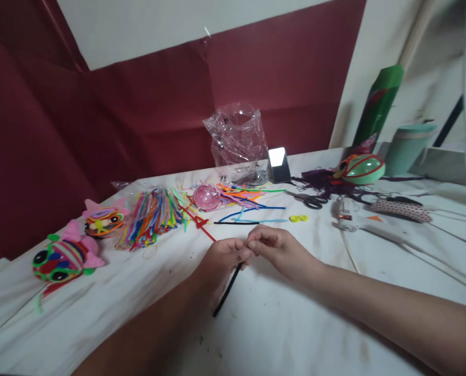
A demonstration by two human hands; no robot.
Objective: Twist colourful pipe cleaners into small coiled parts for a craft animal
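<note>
Both my hands meet over the middle of the white table, fingertips pinched together. A black pipe cleaner (227,291) hangs down from between them, its free end slanting toward me. My left hand (225,257) is closed around it. My right hand (270,244) pinches at the same spot; its fingers hide the upper end of the stem. Just beyond my hands lie another black pipe cleaner (236,223), a blue one (268,208) and a pair of small yellow coils (298,218). A red pipe cleaner shape (201,223) rests left of them.
Bundled colourful pipe cleaners (150,216) and two decorated fish-like figures, one with black eyes (62,261), lie left. A pink clear ball (207,197) sits behind. Scissors (309,199), a glue gun (374,230), a phone (279,164), a green balloon-like ball (364,169) and a cup (409,149) stand or lie right.
</note>
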